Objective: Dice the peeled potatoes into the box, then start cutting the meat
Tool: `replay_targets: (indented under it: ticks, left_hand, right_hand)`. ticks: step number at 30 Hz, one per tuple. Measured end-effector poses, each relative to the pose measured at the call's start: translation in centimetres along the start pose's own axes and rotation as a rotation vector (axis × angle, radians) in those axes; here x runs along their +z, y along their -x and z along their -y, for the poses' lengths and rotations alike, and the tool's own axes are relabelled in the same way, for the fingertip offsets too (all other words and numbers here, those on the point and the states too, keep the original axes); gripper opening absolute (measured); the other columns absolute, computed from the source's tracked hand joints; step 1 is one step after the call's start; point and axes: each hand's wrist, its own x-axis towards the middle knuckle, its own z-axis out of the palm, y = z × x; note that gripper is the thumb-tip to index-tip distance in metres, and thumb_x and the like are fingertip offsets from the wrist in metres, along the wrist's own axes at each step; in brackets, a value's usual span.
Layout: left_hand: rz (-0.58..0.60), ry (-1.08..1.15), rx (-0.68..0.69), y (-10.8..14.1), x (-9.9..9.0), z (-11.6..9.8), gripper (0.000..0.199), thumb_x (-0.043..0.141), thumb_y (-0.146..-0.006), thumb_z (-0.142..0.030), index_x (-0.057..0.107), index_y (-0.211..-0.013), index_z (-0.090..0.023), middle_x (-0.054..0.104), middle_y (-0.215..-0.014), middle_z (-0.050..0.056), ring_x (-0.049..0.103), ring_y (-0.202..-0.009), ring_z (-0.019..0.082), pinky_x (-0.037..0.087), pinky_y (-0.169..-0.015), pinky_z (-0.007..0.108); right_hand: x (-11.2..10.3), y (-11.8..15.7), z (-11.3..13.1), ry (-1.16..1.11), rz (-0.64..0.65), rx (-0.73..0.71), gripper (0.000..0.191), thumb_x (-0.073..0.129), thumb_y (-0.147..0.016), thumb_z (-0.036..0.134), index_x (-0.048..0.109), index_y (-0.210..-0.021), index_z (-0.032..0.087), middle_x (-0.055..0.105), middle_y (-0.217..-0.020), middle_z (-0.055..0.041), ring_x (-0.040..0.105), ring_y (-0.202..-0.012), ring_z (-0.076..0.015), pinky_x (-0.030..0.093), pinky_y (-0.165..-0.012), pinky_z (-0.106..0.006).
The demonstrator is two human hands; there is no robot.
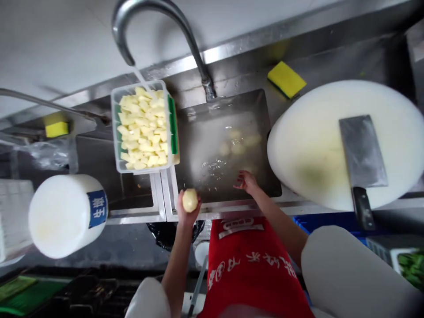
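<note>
A pale peeled potato (190, 200) rests in my left hand (186, 212), whose fingers curl round it at the front edge of the sink (245, 196). Over the water near the right side, my right hand (245, 181) hangs with fingers apart and nothing in it. Several peeled potatoes (237, 147) lie under the cloudy water, beyond my right hand. To the left of the basin stands a clear plastic container (116, 132) heaped with potato chunks (142, 128). Water runs into it from the curved faucet (185, 26).
A cleaver (363, 152) lies on the thick round cutting board (298, 132) at right, its handle over the front edge. Yellow sponges (286, 79) (57, 129) sit along the back. A white bucket (62, 212) stands at left, by a second basin (96, 154).
</note>
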Motion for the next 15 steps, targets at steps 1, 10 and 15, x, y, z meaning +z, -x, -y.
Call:
replay_targets:
  ticks: [1, 10, 15]
  left_hand:
    - [-0.003, 0.057, 0.021, 2.1, -2.2, -0.4, 0.032, 0.060, -0.084, -0.051, 0.063, -0.095, -0.021, 0.067, -0.082, 0.005, 0.058, -0.059, 0.013, 0.046, -0.049, 0.023]
    - [-0.333, 0.148, 0.176, 16.7, -22.5, 5.2, 0.028, 0.061, -0.075, -0.059, 0.065, -0.084, -0.033, 0.065, -0.080, 0.002, 0.059, -0.064, 0.017, 0.057, -0.061, 0.034]
    - [-0.436, 0.094, 0.190, 20.0, -30.2, 8.3, 0.034, 0.059, -0.074, -0.062, 0.063, -0.089, -0.031, 0.065, -0.087, 0.005, 0.068, -0.083, 0.023, 0.056, -0.062, 0.031]
  right_hand:
    - [1.1, 1.1, 0.4, 0.041, 0.028, -0.031, 0.022, 0.034, -0.093, 0.036, 0.050, -0.099, 0.023, 0.046, -0.064, 0.0058, 0.047, -0.052, -0.0103, 0.049, -0.060, -0.025]
    - [24.2, 17.8, -5.5, 0.541, 0.474, -0.406, 0.019, 0.045, -0.092, 0.037, 0.063, -0.091, 0.031, 0.072, -0.085, 0.0064, 0.064, -0.086, -0.0209, 0.045, -0.075, -0.032]
    - [32.7, 24.7, -11.0, 0.755, 0.669, -0.817, 0.022, 0.049, -0.091, 0.037, 0.063, -0.108, 0.035, 0.067, -0.131, 0.0099, 0.047, -0.128, -0.0315, 0.032, -0.101, -0.048]
